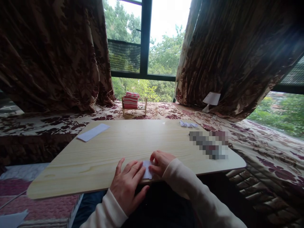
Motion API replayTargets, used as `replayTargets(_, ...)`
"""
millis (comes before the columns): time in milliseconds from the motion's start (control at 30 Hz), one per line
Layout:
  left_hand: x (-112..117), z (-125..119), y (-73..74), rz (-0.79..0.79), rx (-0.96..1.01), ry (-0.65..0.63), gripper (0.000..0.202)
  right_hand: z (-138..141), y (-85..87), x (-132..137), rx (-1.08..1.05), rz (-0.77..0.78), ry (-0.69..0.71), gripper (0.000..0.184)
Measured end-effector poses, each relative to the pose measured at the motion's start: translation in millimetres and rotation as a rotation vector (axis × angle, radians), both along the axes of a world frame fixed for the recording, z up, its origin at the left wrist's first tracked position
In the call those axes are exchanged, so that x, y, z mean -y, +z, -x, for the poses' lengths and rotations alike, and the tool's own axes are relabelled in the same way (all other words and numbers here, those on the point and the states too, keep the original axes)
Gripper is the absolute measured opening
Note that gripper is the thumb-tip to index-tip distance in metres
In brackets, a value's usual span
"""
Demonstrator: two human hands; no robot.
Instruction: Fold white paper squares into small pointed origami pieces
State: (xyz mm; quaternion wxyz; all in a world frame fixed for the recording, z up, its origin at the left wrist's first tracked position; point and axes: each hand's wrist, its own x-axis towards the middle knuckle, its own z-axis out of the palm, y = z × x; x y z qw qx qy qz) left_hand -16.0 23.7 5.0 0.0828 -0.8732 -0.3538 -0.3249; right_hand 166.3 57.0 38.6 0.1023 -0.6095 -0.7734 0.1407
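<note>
A small piece of folded white paper (147,172) lies on the wooden tabletop (133,139) at its near edge. My left hand (128,185) rests flat over the paper's left part, its fingers stretched out and the thumb apart. At the paper's right side, my right hand (161,162) has its fingers curled in, with thumb and forefinger closed on the edge. Both hands cover parts of the sheet, so its full outline is hidden.
A white paper strip (93,132) lies at the table's far left. Several small folded paper pieces (188,124) sit at the far right edge, near a blurred-out patch. Behind stand a small rack (134,111) with folded red-and-white cloths (131,100) and a white lamp (212,98).
</note>
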Motion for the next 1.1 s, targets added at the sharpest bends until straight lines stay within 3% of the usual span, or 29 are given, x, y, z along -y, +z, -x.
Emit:
replayTargets(300, 3, 0, -2.1, -0.023, 0.011, -0.006, 0.037, 4, -3.1, 12, -0.106, -0.119, -0.019, 0.017)
replayTargets(467, 4, 0, -2.0, -0.005, 0.001, 0.005, 0.036, 8, -4.8, 19, -0.138, -0.182, -0.020, 0.025)
replayTargets(867, 4, 0, -0.6, 0.005, -0.005, 0.010, 0.036, 15, -0.6, 34, 0.177, -0.361, 0.102, 0.014)
replayTargets(1100, 5, 1, -0.8, 0.023, 0.004, 0.012, 0.036, 13, -5.0, 34, 0.196, -0.404, 0.141, 0.011)
